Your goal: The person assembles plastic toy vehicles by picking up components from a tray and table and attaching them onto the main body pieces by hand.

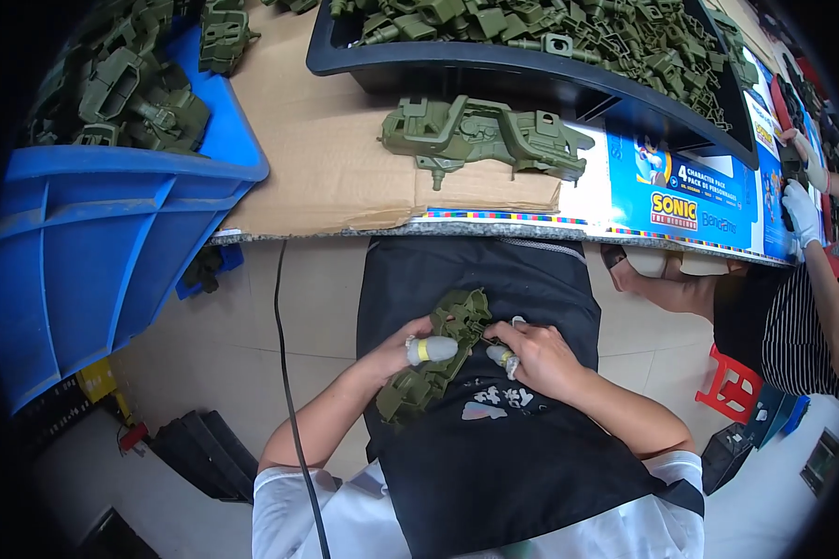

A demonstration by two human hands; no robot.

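Both hands, left [403, 352] and right [531, 359], clamp a green plastic part [443, 354] over the lap; another part [485, 135] lies on the counter [326, 177] at 12 o'clock.

Beige tiled floor [252, 307], cardboard-covered table [326, 168], red stool [732, 387], black cable [284, 373]

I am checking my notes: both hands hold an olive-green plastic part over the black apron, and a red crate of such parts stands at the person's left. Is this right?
Not quite. The head view shows the plastic crate at the left is blue, not red. Both hands, left and right, do hold the olive-green plastic part over the black apron.
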